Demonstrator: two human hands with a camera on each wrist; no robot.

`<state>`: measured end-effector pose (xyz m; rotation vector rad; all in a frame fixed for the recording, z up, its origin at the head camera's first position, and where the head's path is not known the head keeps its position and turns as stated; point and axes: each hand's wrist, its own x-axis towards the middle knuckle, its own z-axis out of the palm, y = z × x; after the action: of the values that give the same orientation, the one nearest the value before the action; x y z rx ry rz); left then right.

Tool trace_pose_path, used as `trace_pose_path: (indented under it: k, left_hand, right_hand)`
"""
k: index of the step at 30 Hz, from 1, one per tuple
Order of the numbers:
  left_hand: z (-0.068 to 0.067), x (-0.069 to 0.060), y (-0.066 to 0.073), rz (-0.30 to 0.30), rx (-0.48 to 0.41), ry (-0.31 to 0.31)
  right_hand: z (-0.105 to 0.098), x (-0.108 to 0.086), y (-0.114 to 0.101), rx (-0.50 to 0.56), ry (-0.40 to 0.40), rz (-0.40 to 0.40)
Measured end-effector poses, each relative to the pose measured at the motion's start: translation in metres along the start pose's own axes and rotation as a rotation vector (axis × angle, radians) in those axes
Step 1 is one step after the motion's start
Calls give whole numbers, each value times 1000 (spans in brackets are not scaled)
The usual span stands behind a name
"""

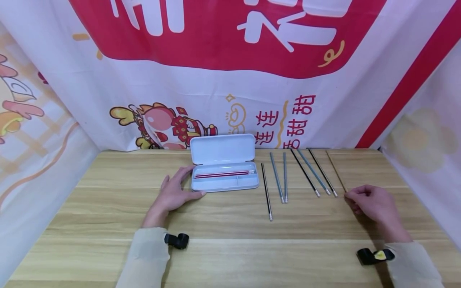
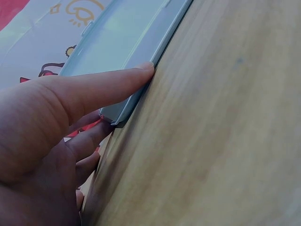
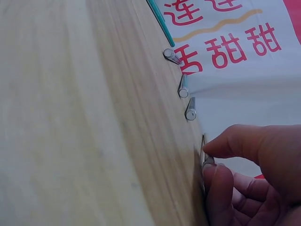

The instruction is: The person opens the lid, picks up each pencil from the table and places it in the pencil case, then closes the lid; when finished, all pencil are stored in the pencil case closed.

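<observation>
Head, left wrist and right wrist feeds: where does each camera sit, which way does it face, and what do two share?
Head: worn on the head, facing forward and down at the open pencil case and loose pencils; shows the left hand, right hand and both sleeves.
Left wrist: on that wrist, facing along the left hand to the case's corner; shows that hand.
Right wrist: on that wrist, facing the gold pencil; shows the right hand pinching it.
Shared: head and right wrist both show that pinch.

Your left forearm [image 1: 145, 256] rises from the lower left to your left hand [image 1: 175, 195], thumb extended, fingers spread away from it. At right, your right forearm [image 1: 414, 264] leads to your right hand [image 1: 372, 202], thumb and forefinger pinching.
</observation>
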<state>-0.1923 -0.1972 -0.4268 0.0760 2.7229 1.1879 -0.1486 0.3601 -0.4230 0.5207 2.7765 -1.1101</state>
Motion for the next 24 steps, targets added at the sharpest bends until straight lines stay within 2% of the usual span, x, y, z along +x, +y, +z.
trace_pose_path:
  k: [10,18,24]
  left_hand:
    - [0,0,0,5,-11,-3]
    - [0,1,1,5,-15,-3]
    - [0,0,1,4,-16,-3]
  right_hand:
    - [-4,2,4,97,0,60]
    - [-9,-1,-2,236,-44,-64]
    - [-11,-9,-12,212,-27,-118]
